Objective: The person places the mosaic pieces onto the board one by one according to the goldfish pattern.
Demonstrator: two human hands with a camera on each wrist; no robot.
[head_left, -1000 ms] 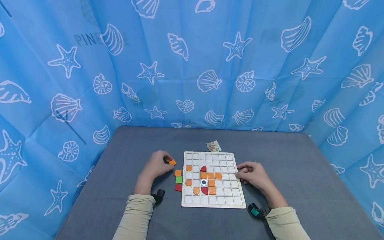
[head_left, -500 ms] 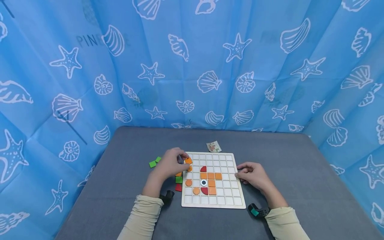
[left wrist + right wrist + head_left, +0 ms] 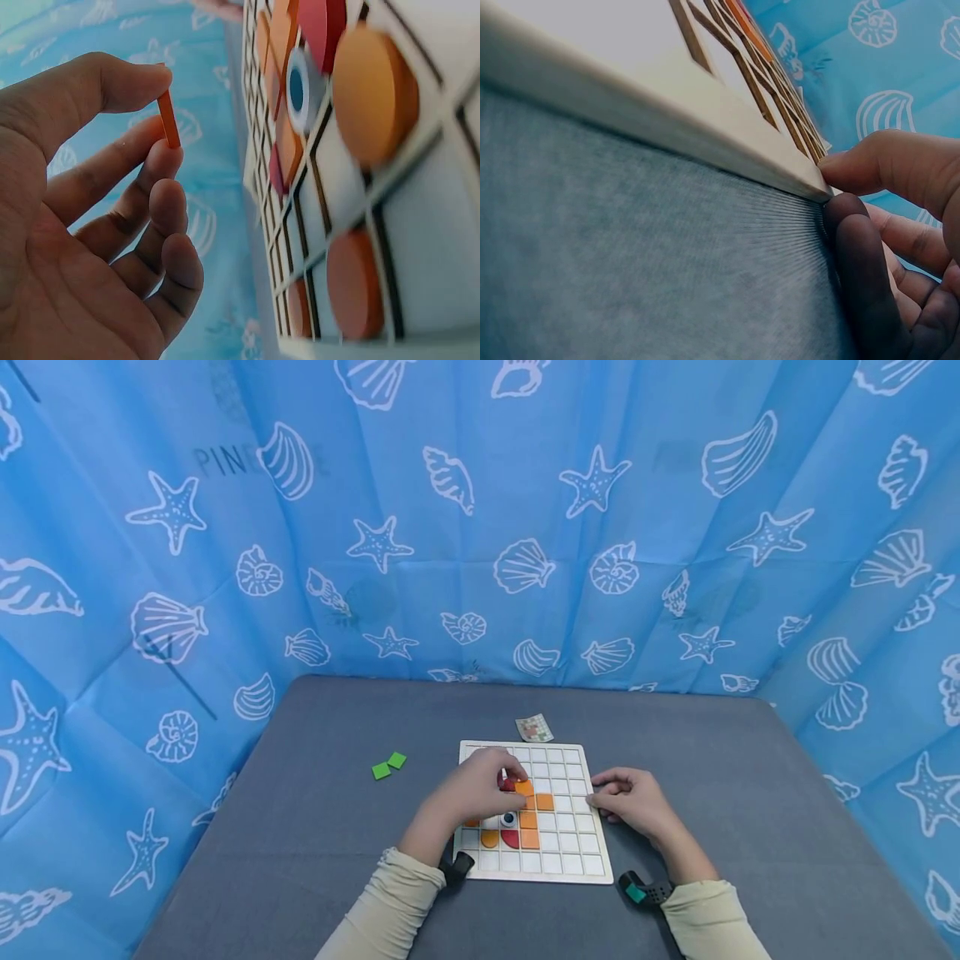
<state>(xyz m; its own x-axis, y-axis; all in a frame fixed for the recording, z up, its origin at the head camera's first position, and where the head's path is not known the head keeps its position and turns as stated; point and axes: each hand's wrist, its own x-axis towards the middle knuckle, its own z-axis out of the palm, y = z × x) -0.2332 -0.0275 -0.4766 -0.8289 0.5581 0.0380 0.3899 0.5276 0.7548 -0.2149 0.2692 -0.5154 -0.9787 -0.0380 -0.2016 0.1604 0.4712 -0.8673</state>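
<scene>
Between thumb and fingertips, the left hand (image 3: pixel 480 787) pinches an orange square tile (image 3: pixel 169 120), held above the board with a gap visible in the left wrist view. Below and around that hand, the white gridded board (image 3: pixel 568 865) carries orange squares (image 3: pixel 529 839), a red quarter piece (image 3: pixel 510 839), a black-and-white eye disc (image 3: pixel 508 819) and an orange round piece (image 3: pixel 489 838). Part of the board's left side is hidden by the hand. At the board's right edge, the right hand (image 3: pixel 636 802) grips the rim, thumb on top and fingers against the side.
Two green square tiles (image 3: pixel 381 771) lie on the grey table (image 3: pixel 322 727) left of the board. A small patterned card (image 3: pixel 535 727) sits just behind the board. A blue shell-print curtain (image 3: pixel 465 585) hangs behind the table.
From left of the board, the left hand has moved right over it with the orange tile. The right hand stays at the board's edge.
</scene>
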